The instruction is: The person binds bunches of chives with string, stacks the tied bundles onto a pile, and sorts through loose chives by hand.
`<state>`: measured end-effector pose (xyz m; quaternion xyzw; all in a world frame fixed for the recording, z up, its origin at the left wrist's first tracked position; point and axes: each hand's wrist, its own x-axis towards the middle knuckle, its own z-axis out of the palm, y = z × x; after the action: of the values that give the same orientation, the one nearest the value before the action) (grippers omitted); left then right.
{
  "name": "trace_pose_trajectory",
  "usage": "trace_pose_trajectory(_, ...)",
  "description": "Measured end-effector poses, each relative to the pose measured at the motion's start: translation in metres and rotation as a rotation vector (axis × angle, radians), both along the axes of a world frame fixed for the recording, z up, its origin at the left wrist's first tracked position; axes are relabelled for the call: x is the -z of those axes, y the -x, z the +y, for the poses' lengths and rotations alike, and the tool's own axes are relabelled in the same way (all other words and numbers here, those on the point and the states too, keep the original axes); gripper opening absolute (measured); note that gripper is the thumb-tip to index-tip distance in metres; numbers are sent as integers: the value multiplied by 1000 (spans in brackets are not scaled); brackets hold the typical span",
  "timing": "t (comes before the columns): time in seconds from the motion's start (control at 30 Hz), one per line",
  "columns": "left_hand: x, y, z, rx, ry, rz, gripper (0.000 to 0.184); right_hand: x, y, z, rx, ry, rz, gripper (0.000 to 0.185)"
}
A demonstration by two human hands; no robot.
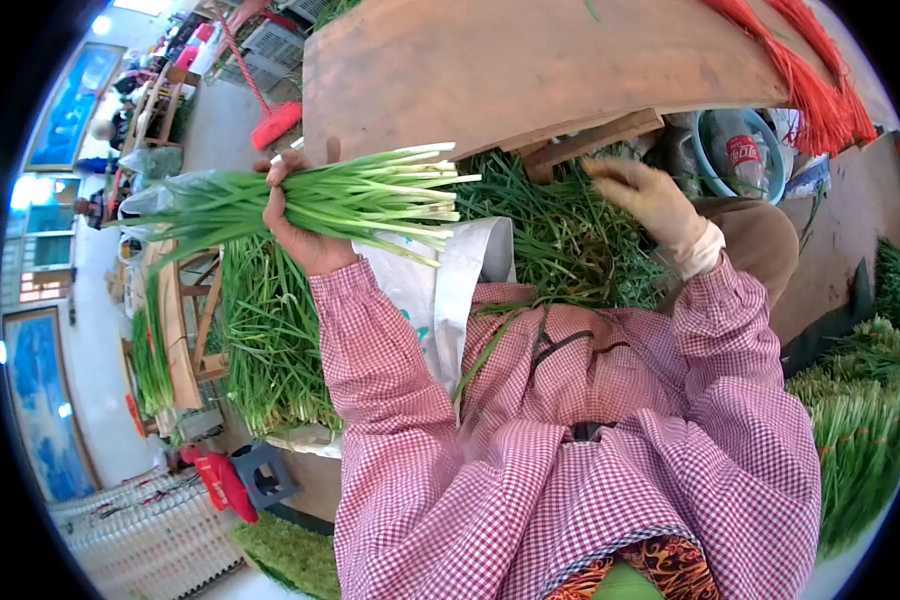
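My left hand point(305, 232) is closed around a bunch of garlic chives point(380, 190), held up on the left with the white stem ends pointing right. A light glove covers my right hand point(655, 200). It is raised on the right, apart from the bunch, with its fingers loosely bent and nothing seen in them. Under and between my hands lies a heap of loose green leaves point(570, 235) on my lap. A white plastic sheet point(445, 280) hangs beside it, below the bunch.
A wooden table point(530, 60) spans the front, with red ties point(785, 70) hanging over its right corner. A blue bucket point(705, 155) holds a plastic bottle. More chives point(270, 330) are piled at left, and tied bundles point(860, 430) stand at right. A grey stool point(263, 473) is lower left.
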<state>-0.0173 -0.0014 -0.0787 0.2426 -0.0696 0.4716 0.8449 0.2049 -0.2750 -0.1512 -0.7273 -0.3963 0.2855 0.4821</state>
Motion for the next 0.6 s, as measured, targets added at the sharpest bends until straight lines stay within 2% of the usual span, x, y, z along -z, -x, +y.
trace_pose_trajectory(0.03, -1, -3, -4, 35, 2, 14, 25, -26, 12, 13, 8, -134, 0, 44)
trace_pose_trajectory(0.07, -2, -9, -10, 74, -16, -2, 35, -49, 23, 26, 22, -271, -5, 47)
trace_pose_trajectory(0.1, -2, -16, -15, 111, -28, 0, 37, -64, 33, 39, -60, -366, 72, 50)
trace_pose_trajectory(0.13, -3, -23, -21, 146, -41, 0, 38, -80, 37, 50, -132, -263, 24, 48)
trace_pose_trajectory(0.17, -4, -30, -26, 179, -55, -3, 40, -74, 44, 66, -164, -382, -88, 47)
trace_pose_trajectory(0.23, -8, -38, -34, 169, -61, 15, 34, -80, 50, 74, -342, -166, 11, 48)
trace_pose_trajectory(0.3, -8, -42, -32, 103, -48, 52, 31, -75, 53, 74, -332, -160, 145, 45)
trace_pose_trajectory(0.33, -7, -41, -27, 138, -27, 38, 25, -72, 55, 73, -329, -155, 216, 44)
trace_pose_trajectory(0.43, -5, -39, -20, 279, 44, -55, 26, -63, 49, 62, -337, 31, 389, 38)
trace_pose_trajectory(0.47, -6, -38, -16, 278, 92, -52, 22, -49, 46, 54, -350, -2, 575, 35)
trace_pose_trajectory(0.53, -5, -35, -5, 274, 62, -7, 20, -27, 44, 33, -323, 90, 493, 34)
trace_pose_trajectory(0.57, -5, -34, 0, 268, 45, 15, 18, -13, 41, 22, -326, 280, 345, 33)
trace_pose_trajectory(0.6, -7, -33, 2, 217, 65, 79, 14, 6, 28, 15, -482, 520, -1, 31)
